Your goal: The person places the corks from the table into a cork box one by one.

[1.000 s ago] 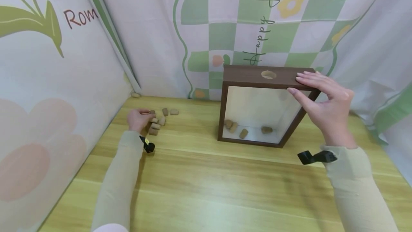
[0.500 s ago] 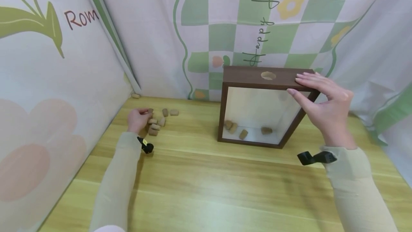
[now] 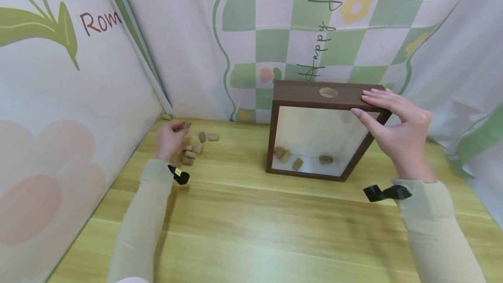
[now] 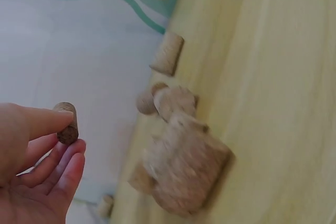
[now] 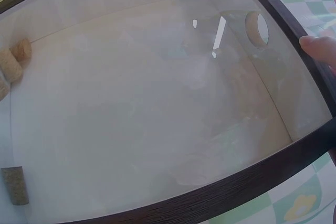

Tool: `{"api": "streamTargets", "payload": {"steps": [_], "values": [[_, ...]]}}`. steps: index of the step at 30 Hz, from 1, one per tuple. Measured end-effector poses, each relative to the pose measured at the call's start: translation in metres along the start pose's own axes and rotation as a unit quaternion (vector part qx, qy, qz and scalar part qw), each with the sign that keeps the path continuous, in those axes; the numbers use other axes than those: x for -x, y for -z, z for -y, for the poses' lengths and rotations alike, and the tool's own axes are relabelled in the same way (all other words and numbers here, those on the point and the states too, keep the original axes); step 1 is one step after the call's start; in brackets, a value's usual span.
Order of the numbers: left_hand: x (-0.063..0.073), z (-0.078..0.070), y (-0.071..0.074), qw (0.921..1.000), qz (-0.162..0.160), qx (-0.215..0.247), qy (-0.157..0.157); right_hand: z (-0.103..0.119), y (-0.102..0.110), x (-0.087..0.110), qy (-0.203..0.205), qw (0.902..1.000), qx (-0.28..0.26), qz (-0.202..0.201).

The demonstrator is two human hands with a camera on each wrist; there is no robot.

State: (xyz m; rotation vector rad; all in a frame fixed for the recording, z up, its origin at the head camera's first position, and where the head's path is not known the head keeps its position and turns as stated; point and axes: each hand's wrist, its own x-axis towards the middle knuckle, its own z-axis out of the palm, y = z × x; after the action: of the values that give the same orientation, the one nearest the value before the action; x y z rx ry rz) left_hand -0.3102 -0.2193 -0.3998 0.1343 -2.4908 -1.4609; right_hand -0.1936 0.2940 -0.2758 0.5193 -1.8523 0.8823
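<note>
Between thumb and fingers my left hand (image 3: 170, 139) pinches a cork (image 4: 66, 123), raised above the table at the left. Below and beside it lies a loose pile of corks (image 4: 184, 166), with a few set a little apart. My right hand (image 3: 404, 125) rests on the top right corner of a dark wooden frame box (image 3: 298, 92), thumb on the front edge and fingers over the top. The box stands upright with a clear front and a round hole (image 3: 328, 92) in its top. Several corks (image 3: 298, 163) lie on the floor inside it.
One stray cork (image 3: 167, 117) lies in the back left corner of the wooden table (image 3: 251, 230). A checked curtain (image 3: 271, 43) hangs behind the box, and a printed cloth wall (image 3: 78, 112) borders the left side.
My left hand has lifted a cork from the pile, moving slightly up and away from the others. The right hand and the box have stayed in place.
</note>
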Motion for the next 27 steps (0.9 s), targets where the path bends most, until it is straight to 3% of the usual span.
{"api": "streamTargets", "payload": {"steps": [4,8,18,27], "values": [[0.001,-0.012,-0.003,0.9990,-0.013,0.006,-0.041,-0.002,0.000,0.001,-0.002,1.0000,-0.003,0.002],[0.004,-0.028,-0.005,0.9975,-0.004,0.011,-0.070,-0.003,0.001,0.001,-0.003,1.0000,0.004,0.005],[0.015,-0.068,-0.015,0.9907,0.031,0.024,-0.130,-0.003,0.000,0.001,-0.002,1.0000,0.008,0.002],[0.029,-0.098,-0.028,0.9821,0.043,0.072,-0.168,-0.003,0.001,0.000,0.000,1.0000,0.005,0.002]]}}
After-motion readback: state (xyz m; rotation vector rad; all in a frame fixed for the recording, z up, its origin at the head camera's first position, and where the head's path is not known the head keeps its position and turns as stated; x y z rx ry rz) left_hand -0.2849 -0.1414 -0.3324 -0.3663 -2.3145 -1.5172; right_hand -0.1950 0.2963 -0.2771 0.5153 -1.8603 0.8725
